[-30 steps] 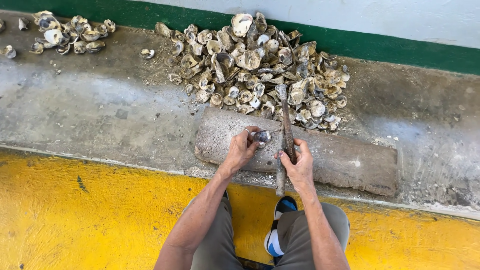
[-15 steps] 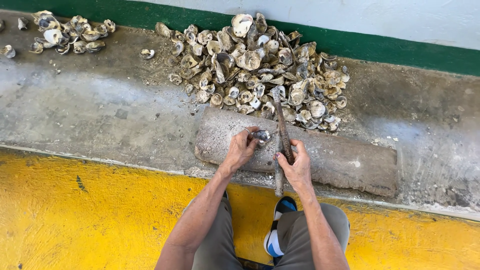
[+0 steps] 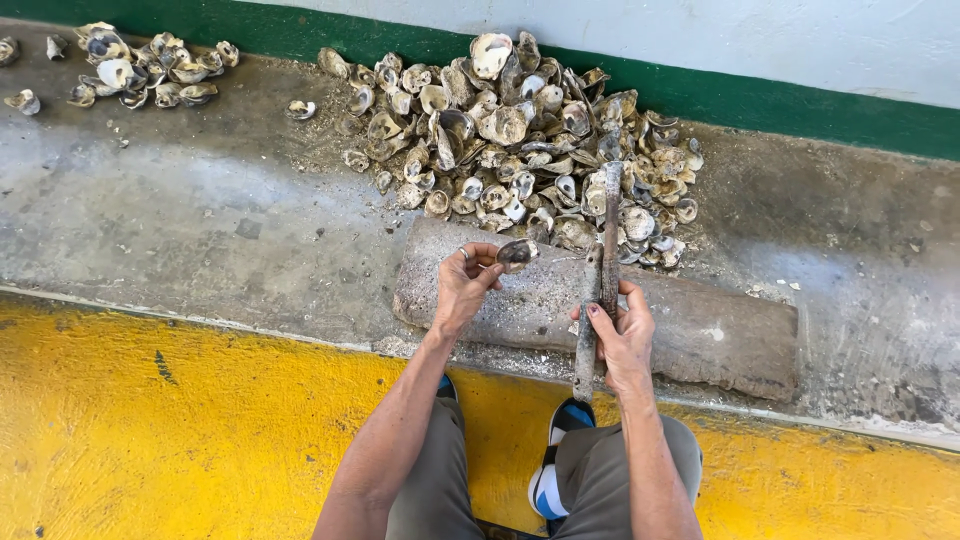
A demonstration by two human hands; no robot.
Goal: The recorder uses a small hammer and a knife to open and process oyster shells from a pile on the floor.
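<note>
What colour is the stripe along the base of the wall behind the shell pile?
Green stripe, below a white wall; clearest in the head view.

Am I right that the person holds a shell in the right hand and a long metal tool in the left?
Not quite: the hands are swapped. The head view shows the shell in the left hand and the long metal tool in the right hand.

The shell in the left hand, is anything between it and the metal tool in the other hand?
Nothing visible is. The left hand holds the shell over the stone block. The right hand grips the metal tool upright beside it. Only bare block shows in the gap between them. The shell pile lies behind.
</note>
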